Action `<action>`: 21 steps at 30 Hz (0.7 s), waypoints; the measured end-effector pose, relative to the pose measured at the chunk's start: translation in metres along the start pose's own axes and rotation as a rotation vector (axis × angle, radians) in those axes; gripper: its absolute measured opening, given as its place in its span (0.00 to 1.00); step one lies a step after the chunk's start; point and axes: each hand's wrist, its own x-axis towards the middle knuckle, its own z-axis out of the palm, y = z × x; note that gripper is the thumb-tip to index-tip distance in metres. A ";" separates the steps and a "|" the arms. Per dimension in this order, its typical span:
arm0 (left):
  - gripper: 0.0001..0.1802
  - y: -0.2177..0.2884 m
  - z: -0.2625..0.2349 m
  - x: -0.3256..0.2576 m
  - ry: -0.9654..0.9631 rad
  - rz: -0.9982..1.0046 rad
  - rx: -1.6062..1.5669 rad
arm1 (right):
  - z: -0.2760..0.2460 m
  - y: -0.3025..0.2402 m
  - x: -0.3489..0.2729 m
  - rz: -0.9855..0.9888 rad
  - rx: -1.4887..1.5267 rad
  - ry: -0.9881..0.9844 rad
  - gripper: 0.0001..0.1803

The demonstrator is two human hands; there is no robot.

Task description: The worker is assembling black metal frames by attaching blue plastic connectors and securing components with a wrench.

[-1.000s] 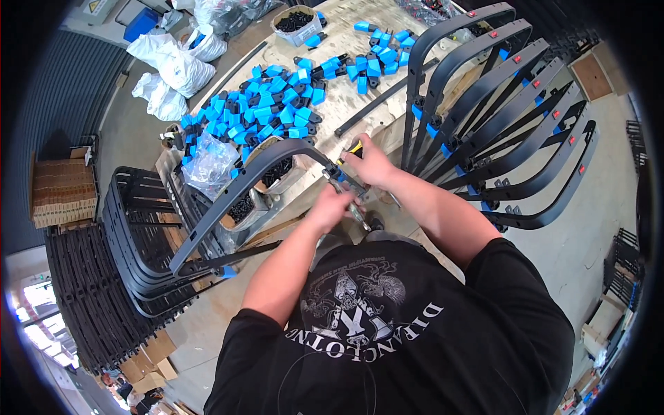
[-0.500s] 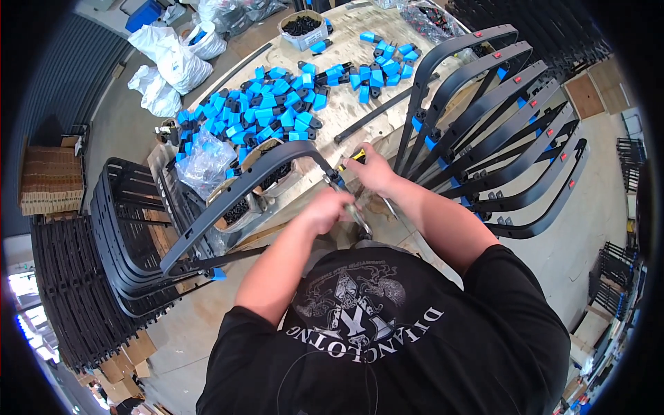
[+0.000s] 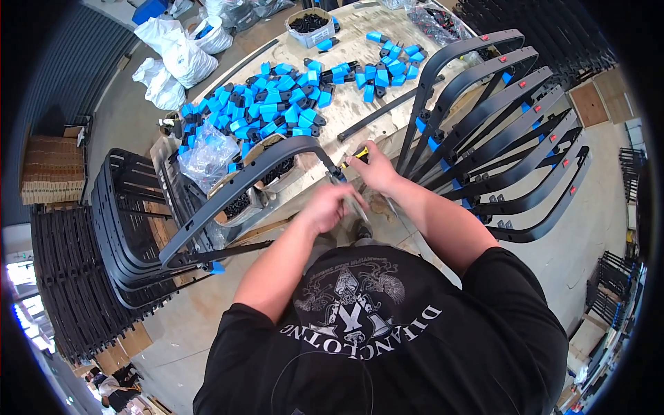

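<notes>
A black curved metal frame [image 3: 243,178] stands tilted in front of me, its bent end reaching toward my hands. My right hand [image 3: 377,171] is closed around a yellow-and-black tool handle [image 3: 355,157] beside that end. Just below and to the left, my left hand [image 3: 330,209] is curled at a slim silvery tool [image 3: 358,211], both smeared by motion. What kind of tool each is, I cannot make out. Near the frame's end, where the tools meet it, a small blue part [image 3: 337,177] shows, partly hidden.
Blue-and-black brackets [image 3: 270,104] lie heaped on the wooden table [image 3: 353,114]. A box of black parts [image 3: 310,28] stands at the back. Several more black frames lean at the right [image 3: 477,104] and the left [image 3: 128,207]. White sacks [image 3: 183,62] sit on the floor.
My left hand has moved slightly and its fingers have shifted at the silvery tool. My right hand keeps its hold on the yellow-and-black handle. The whole view has shifted a little.
</notes>
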 end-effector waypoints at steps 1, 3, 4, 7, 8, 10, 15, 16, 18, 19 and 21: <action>0.10 -0.017 -0.020 0.008 0.244 0.129 0.814 | 0.004 0.002 0.004 -0.041 -0.032 0.004 0.36; 0.07 -0.026 -0.023 0.011 0.490 0.247 1.628 | 0.005 0.005 0.003 -0.073 -0.062 0.012 0.37; 0.08 -0.020 -0.003 0.005 0.449 0.207 1.549 | 0.003 0.000 0.000 -0.065 -0.059 0.029 0.37; 0.09 0.009 0.010 0.002 -0.002 -0.154 0.339 | -0.004 0.000 -0.001 -0.037 -0.036 0.039 0.37; 0.09 0.016 0.009 0.000 0.013 -0.099 0.050 | -0.004 0.001 -0.002 -0.027 -0.016 0.014 0.37; 0.10 0.004 -0.007 0.002 0.032 -0.034 -0.243 | -0.005 -0.001 0.000 -0.070 -0.059 0.011 0.37; 0.11 -0.039 -0.036 0.034 0.756 0.183 1.782 | 0.000 -0.008 0.004 -0.050 -0.090 -0.021 0.37; 0.10 -0.033 -0.024 0.027 0.587 0.218 1.638 | -0.002 -0.004 0.002 -0.055 -0.068 -0.007 0.36; 0.11 0.009 0.014 0.002 0.319 0.030 0.893 | -0.006 0.001 -0.002 -0.035 -0.055 0.025 0.34; 0.11 0.020 0.020 -0.007 0.071 -0.127 0.124 | -0.004 0.001 -0.001 -0.033 -0.053 0.018 0.34; 0.11 -0.002 0.008 -0.009 0.143 -0.046 0.447 | 0.000 0.002 -0.001 -0.080 -0.023 0.064 0.34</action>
